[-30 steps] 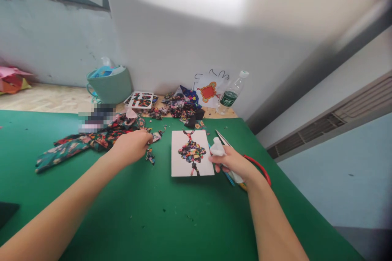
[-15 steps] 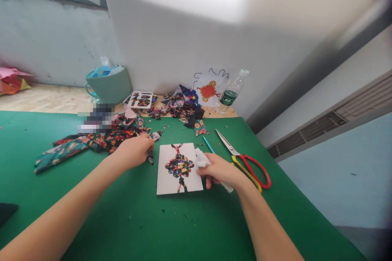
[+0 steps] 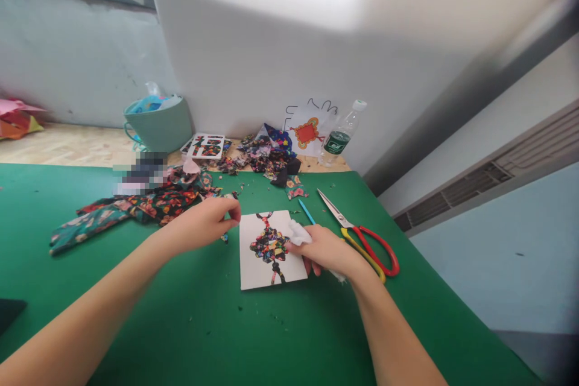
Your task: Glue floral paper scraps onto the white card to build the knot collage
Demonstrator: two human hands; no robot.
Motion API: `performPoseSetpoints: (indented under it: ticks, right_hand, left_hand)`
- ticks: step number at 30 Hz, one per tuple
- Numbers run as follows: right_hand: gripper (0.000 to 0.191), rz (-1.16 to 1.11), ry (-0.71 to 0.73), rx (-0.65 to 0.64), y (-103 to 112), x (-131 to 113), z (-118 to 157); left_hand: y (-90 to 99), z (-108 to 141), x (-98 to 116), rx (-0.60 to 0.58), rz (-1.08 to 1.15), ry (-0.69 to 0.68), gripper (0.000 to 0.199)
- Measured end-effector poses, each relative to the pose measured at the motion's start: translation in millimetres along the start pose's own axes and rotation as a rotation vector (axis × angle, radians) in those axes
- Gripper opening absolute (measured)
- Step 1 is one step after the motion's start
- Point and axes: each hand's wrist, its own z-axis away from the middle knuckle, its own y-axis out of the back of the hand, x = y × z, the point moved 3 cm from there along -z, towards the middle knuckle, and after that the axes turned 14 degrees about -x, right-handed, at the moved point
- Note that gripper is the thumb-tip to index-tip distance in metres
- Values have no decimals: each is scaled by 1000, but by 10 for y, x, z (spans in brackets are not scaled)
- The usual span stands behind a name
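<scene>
A white square card (image 3: pixel 253 271) with a knot-shaped collage of patterned fabric lies on the green mat. My right hand (image 3: pixel 323 247) grips the card's right edge, thumb on top, and also holds a crumpled white tissue (image 3: pixel 299 233). At the card's upper left corner is my left hand (image 3: pixel 217 220), its thumb and forefinger pinched together; whatever is between them is too small to make out. Just left of that hand lies a heap of floral fabric (image 3: pixel 154 202).
Scissors (image 3: pixel 346 223) with red and yellow handles and a blue pen (image 3: pixel 306 211) lie to the right. Behind stand a green cup (image 3: pixel 160 126), a bottle (image 3: pixel 339 139), a knot drawing (image 3: pixel 307 132), fabric scraps (image 3: pixel 266 154) and another decorated card (image 3: pixel 208 146).
The card has shifted slightly right, and my right thumb now reaches further over it. My left hand has moved right, from the scraps to the card's corner.
</scene>
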Motion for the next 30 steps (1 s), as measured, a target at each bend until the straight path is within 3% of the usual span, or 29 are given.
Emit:
performPoseSetpoints:
  ticks: [3,7,10,14,19,23,30]
  right_hand:
    - [26,12,-10,-6,-9,-19,14]
    - [30,98,-34,148,51,-17,15]
    - [29,105,-44,249,92,-15,7]
    - [27,94,-39,305,97,-38,1]
    - [20,86,-55,216,42,-43,16]
    - [19,95,-69,129,23,-18,40]
    - [18,146,8,401,121,-43,17]
  left_hand:
    - [44,6,-9,31,137,-29,12]
    - [44,-27,-134,97,211,-4,15]
    - [4,-54,-191,98,49,16,26]
    - [-116,-76,-236,-34,-179,86,23]
    - [-226,-90,-287,-71,-184,100,17]
    - [-204,-90,-306,-41,-164,116,14]
    - [15,-51,-248,131,-61,129,11]
